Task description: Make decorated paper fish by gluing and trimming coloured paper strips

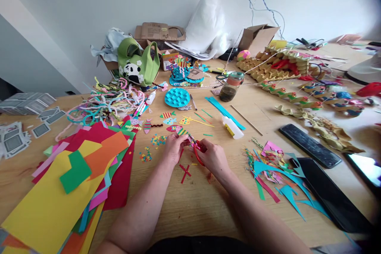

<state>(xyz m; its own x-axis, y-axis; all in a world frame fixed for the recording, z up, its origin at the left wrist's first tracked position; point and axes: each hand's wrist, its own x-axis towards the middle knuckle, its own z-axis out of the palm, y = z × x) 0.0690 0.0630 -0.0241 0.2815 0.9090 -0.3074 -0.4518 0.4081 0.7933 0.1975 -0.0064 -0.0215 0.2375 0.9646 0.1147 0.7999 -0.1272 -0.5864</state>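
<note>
My left hand [174,147] pinches a small paper fish [182,131] with green and yellow stripes. My right hand [214,156] is closed around orange-red-handled scissors [197,153], whose blades point at the fish's edge. Whether the blades touch the paper is too small to tell. Just beyond my hands lie more paper fish: a red-and-yellow striped one [168,115], a blue one [170,121] and a yellow spotted one [185,120]. Red paper strips [185,173] lie crossed below my hands, and confetti dots [145,155] are scattered to the left.
Coloured paper sheets [44,202] are piled at left, beneath a heap of pipe cleaners [104,105]. A glue bottle [232,127], a lidded jar [230,87] and a blue scalloped disc [177,97] stand farther back. Paper scraps [272,162] and phones [309,145] lie at right.
</note>
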